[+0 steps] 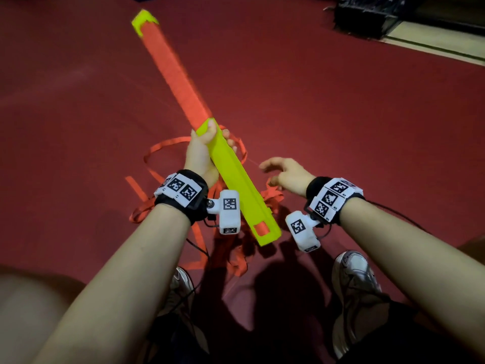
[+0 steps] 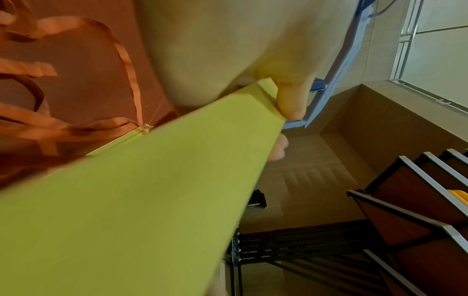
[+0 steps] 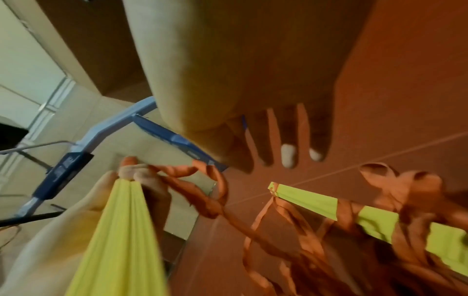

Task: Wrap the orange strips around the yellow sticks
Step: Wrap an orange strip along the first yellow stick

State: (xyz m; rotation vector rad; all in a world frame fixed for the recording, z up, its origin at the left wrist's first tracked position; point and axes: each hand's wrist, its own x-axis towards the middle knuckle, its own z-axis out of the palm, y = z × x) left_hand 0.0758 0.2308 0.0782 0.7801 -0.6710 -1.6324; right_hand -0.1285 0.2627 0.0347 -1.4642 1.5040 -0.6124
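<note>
One stick (image 1: pixel 236 177) — left hand's (image 1: pixel 200 156) grip.

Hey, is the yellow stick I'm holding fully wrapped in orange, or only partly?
Partly wrapped. Orange strip covers the far half of the yellow stick; from the left hand toward you it is bare yellow.

Left hand (image 1: pixel 200 156) raised mid-frame, fingers and thumb curled round yellow stick (image 1: pixel 237 185), forearm stretched forward. Right hand (image 1: pixel 284 174) held low over floor, palm down, fingers spread and relaxed, holding nothing. Both wrists banded.
</note>
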